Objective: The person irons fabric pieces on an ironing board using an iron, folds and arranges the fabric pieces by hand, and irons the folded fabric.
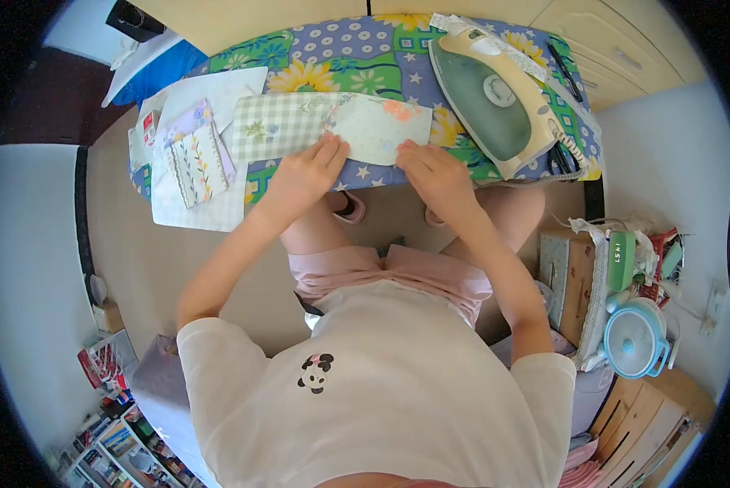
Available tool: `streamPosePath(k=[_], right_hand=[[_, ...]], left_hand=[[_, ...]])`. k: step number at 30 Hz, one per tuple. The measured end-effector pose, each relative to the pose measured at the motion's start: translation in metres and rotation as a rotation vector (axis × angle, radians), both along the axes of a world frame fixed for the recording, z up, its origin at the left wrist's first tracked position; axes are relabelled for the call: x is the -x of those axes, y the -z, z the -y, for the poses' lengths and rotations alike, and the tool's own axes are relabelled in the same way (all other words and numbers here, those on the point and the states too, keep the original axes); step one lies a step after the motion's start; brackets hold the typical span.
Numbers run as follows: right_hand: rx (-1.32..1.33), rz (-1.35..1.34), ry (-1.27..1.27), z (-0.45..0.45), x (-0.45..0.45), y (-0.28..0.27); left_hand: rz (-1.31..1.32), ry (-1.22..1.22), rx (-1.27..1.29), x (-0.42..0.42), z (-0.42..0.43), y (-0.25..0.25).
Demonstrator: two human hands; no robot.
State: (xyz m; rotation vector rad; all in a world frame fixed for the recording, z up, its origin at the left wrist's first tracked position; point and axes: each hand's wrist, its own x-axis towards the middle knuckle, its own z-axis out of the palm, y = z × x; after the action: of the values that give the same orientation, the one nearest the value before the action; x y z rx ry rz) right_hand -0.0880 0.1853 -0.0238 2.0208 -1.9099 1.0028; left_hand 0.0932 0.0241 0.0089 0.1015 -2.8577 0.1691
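A strip of patchwork fabric [279, 128], green gingham on its left and pale floral on its right, lies across the ironing board [345, 75]. My left hand [308, 175] is at its lower edge near the middle, fingers together and fingertips on the cloth. At the lower right corner, my right hand [438, 177] has the edge of the strip between thumb and fingers. To the right of the cloth a cream iron [495, 96] with a green soleplate lies on its side, apart from both hands.
White sheets [206, 213] on the board's left hold a small floral fabric piece [196, 167]. A black pen [564, 71] and the iron's cord [572, 146] lie at the right end. A blue fan [630, 342] and a wooden crate [638, 415] stand at my right.
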Motion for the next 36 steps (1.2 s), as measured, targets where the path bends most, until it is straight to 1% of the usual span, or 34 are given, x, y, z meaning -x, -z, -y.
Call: streamPosePath(k=[1,5,8,10,14,16,17,19,20,22,24,26,27,29,30,32,33,35,36], right_hand=[[-0.03,-0.001,0.005,0.001,0.001,-0.003],[0.002,-0.012,0.003,0.005,0.002,-0.003],[-0.011,-0.037,0.001,0.004,0.002,-0.004],[-0.009,-0.067,-0.04,0.002,0.002,-0.003],[-0.01,-0.065,-0.042,-0.005,-0.001,-0.005],[-0.037,-0.018,-0.041,-0.006,-0.002,-0.005],[-0.034,-0.026,-0.042,-0.007,-0.003,-0.008],[-0.16,0.016,-0.03,-0.005,-0.003,-0.022],[-0.152,0.007,-0.028,-0.002,0.002,-0.033],[-0.069,-0.144,0.081,0.001,0.015,-0.067],[-0.079,-0.285,0.337,0.007,0.034,-0.108],[-0.023,-0.474,0.556,0.017,0.061,-0.124],[-0.013,-0.483,0.559,0.022,0.074,-0.122],[-0.396,-0.177,0.673,0.029,0.096,-0.115],[-0.387,-0.192,0.676,0.033,0.103,-0.118],[-0.603,-0.055,0.539,0.038,0.11,-0.124],[-0.6,-0.069,0.537,0.037,0.107,-0.125],[-0.418,-0.074,0.414,0.029,0.098,-0.129],[-0.377,-0.083,0.39,0.027,0.093,-0.133]], left_hand=[[-0.014,0.013,-0.043,-0.001,0.003,0.0],[0.015,0.016,-0.063,-0.001,0.002,-0.005],[0.004,0.057,0.0,0.0,0.0,-0.004],[0.063,0.007,-0.018,-0.002,-0.006,0.001],[0.063,-0.034,-0.112,-0.002,-0.028,-0.003],[0.122,-0.114,-0.025,0.001,-0.036,0.0],[0.114,-0.116,-0.022,0.003,-0.038,0.005],[0.071,-0.177,0.189,0.005,-0.041,0.017],[0.062,-0.178,0.196,0.006,-0.039,0.02],[0.005,-0.173,0.122,0.005,-0.036,0.024],[0.012,-0.178,0.126,0.008,-0.036,0.02],[0.017,-0.18,0.132,0.009,-0.036,0.017],[0.012,-0.164,0.107,0.01,-0.035,0.017],[-0.013,-0.144,0.086,0.013,-0.033,0.017],[-0.008,-0.158,0.077,0.012,-0.033,0.018],[-0.017,-0.18,0.066,0.011,-0.035,0.02],[-0.02,-0.183,0.06,0.01,-0.035,0.02],[-0.038,-0.198,0.054,0.011,-0.033,0.02],[-0.057,-0.189,0.031,0.01,-0.033,0.02]])
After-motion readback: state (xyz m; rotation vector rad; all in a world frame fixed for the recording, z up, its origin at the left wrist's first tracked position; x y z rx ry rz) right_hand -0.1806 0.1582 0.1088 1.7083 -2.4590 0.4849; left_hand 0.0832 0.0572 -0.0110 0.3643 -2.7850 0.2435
